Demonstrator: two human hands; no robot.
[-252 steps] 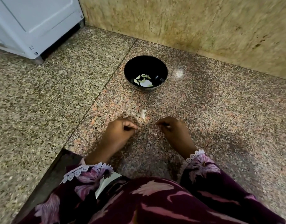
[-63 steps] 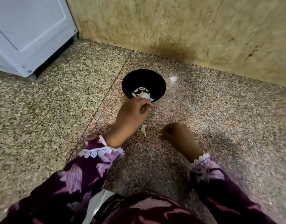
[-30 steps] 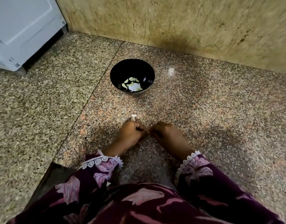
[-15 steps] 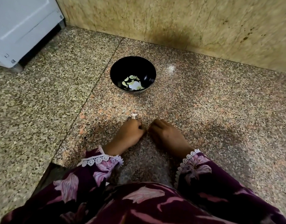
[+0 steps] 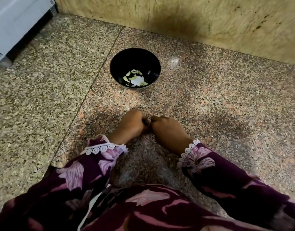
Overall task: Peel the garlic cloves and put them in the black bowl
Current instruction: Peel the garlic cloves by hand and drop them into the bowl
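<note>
1. Head view, placement: the black bowl (image 5: 135, 68) stands on the granite floor (image 5: 210, 100), ahead of both hands and well apart from them, near the foot of the wall (image 5: 193, 17). Peeled garlic cloves (image 5: 135, 77) lie pale at its bottom. That spot looks chosen so that either hand can reach forward and drop a clove in without the person shifting.

2. Head view, hands: the left hand (image 5: 131, 125) and right hand (image 5: 168, 130) sit low over the floor in front of the person's lap, knuckles up, their fingertips meeting at the middle. Working so low probably lets loose skin fall straight to the floor, not into the bowl.

3. Head view, grip: both hands have their fingers curled inward and pressed close together. This looks like a two-handed pinch on a clove being peeled, but the clove itself is hidden under the fingers, so I cannot tell what either grip holds.

4. Head view, surroundings: patterned sleeves with lace cuffs (image 5: 101, 148) cover both wrists. A white appliance (image 5: 18, 22) stands at the far left.
</note>
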